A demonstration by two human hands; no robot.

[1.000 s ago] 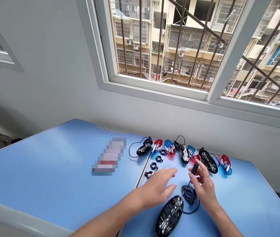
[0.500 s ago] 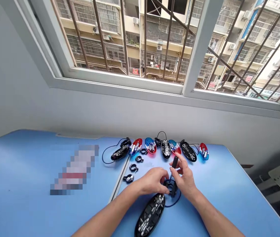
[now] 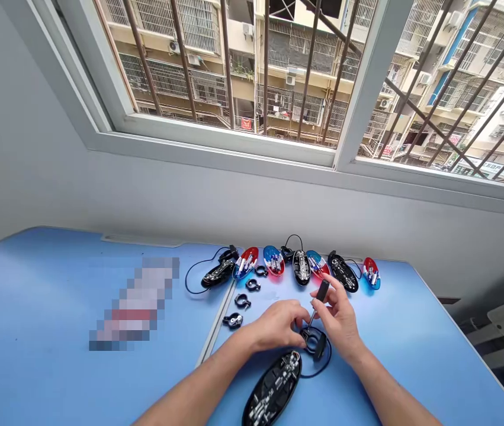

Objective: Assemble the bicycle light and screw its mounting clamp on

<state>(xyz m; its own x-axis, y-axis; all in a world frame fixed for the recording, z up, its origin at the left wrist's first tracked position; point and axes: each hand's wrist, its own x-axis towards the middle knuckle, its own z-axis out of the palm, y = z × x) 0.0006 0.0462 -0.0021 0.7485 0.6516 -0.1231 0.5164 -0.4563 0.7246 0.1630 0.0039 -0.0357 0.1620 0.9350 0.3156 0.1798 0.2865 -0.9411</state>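
Note:
My right hand point(image 3: 338, 313) pinches the black handle of a screwdriver point(image 3: 322, 290), its thin shaft slanting down to a black ring clamp point(image 3: 312, 340). My left hand point(image 3: 282, 324) is closed at the left side of that clamp, thumb and fingers pressed on its edge. A small black block point(image 3: 320, 348) sits on the clamp's right side. From there a black cable point(image 3: 320, 374) curls round towards an open black oval housing point(image 3: 273, 390) with a circuit inside, lying below my left hand.
Several loose black clamps point(image 3: 242, 301) lie in a line left of my hands. Along the wall stand red-and-blue oval shells point(image 3: 273, 260) with batteries, and more black housings point(image 3: 343, 272) with cables. A blurred packet point(image 3: 136, 302) lies on the blue table point(image 3: 47, 307).
The screwdriver leans more to the right at its handle, with my right hand shifted slightly right. The clamp has turned a little, so its ring opening shows more. My left hand stays at the clamp.

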